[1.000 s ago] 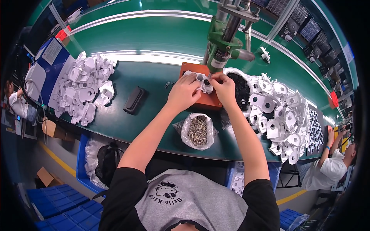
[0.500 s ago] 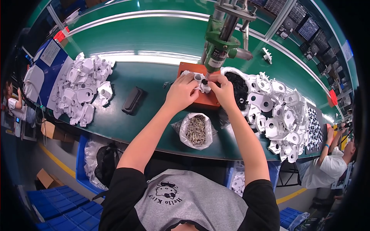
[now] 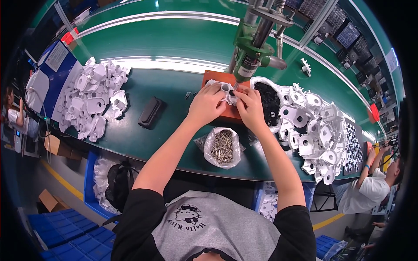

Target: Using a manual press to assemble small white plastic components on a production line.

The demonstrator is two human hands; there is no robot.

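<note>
A white plastic housing [image 3: 226, 88] with round openings rests on the orange base [image 3: 212, 78] of a green press [image 3: 248, 56]. My left hand [image 3: 206, 104] is closed on the housing's left side, fingers curled over it. On the other side, my right hand [image 3: 251, 108] pinches at the housing's right edge, beside a small black part [image 3: 232, 92] set in it. The press's tip comes down just above that black part; whether they touch I cannot tell. My fingers cover much of the housing.
A bag of screws [image 3: 223, 148] stands in front of the base. White housings are heaped at left [image 3: 91, 100] and right [image 3: 320, 126]. A bag of black parts [image 3: 268, 102] sits right of the press, a dark case [image 3: 151, 113] to the left. Another person [image 3: 368, 187] works at far right.
My right hand's fingers have shifted and bunched slightly lower beside the black part. The left hand stays on the housing. The view has shifted a little.
</note>
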